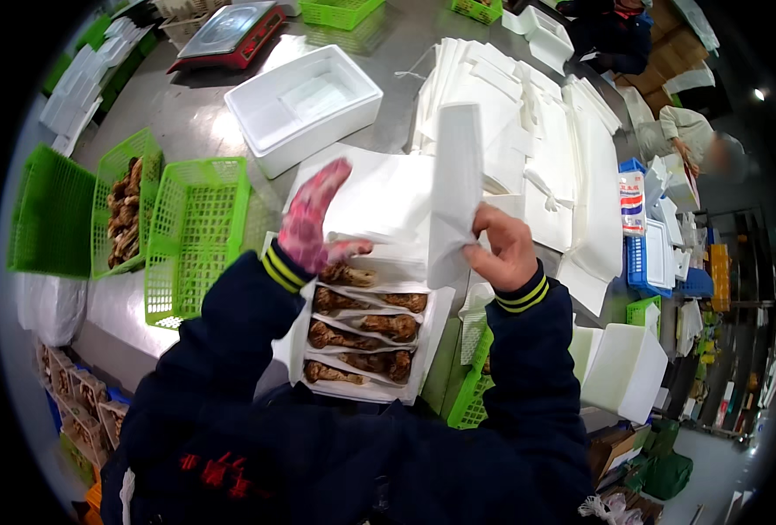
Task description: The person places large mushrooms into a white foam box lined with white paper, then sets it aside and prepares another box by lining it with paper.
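Note:
In front of me is a white foam box (438,337) with brown, long-stemmed mushrooms (390,326) lying in rows, strips of white paper between them. My left hand (311,219), in a pink patterned glove, is over the box's far left edge. Its fingers stretch out and the thumb stands apart, with nothing held. Bare and closed, my right hand (506,249) pinches a strip of white paper (456,166) by its right edge. The strip stands upright above the far right part of the box.
Stacked white sheets (541,162) cover the table's far right. A bare-inside foam box (270,140) and a red scale (230,39) stand farther back. To the left are green baskets (197,236), one with mushrooms (125,210). Another green basket (471,398) is by my right forearm. Other people (690,136) are at right.

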Tool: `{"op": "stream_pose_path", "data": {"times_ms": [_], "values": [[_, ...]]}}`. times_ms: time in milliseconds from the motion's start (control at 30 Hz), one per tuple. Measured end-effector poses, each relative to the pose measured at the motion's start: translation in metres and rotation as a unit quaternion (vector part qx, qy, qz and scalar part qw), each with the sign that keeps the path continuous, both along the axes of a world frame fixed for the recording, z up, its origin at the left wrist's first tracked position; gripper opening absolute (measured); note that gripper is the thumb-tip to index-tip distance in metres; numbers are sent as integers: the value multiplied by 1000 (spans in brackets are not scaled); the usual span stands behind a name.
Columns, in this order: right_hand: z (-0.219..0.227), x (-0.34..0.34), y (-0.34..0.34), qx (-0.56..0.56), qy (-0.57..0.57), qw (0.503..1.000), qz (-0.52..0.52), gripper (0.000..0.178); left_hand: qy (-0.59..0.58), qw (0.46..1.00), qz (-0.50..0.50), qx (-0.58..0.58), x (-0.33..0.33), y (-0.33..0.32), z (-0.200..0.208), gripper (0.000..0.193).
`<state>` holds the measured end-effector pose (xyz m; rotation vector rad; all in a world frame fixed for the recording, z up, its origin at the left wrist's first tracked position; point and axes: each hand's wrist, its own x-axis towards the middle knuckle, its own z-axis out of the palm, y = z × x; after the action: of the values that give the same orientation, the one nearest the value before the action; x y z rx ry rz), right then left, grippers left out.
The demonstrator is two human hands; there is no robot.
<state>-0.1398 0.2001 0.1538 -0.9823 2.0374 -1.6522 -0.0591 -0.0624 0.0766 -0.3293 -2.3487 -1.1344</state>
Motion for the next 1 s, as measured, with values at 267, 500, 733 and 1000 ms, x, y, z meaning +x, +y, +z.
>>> {"op": "stream_pose_path", "data": {"times_ms": [267, 500, 733, 1000], "values": [[-1, 22, -11, 69, -200, 968, 131, 17, -256, 921, -212, 203, -9, -32, 42, 53], [-67, 27, 5, -372, -376, 848, -32, 43, -270, 858, -97, 426, 1, -19, 29, 18], [-69, 33, -10, -212, -135, 932, -263, 25, -207, 851, -94, 473, 3, -17, 5, 19], [-50, 6, 5, 3, -77, 987, -141, 22, -290, 877, -169, 343, -16, -43, 15, 38]]}}
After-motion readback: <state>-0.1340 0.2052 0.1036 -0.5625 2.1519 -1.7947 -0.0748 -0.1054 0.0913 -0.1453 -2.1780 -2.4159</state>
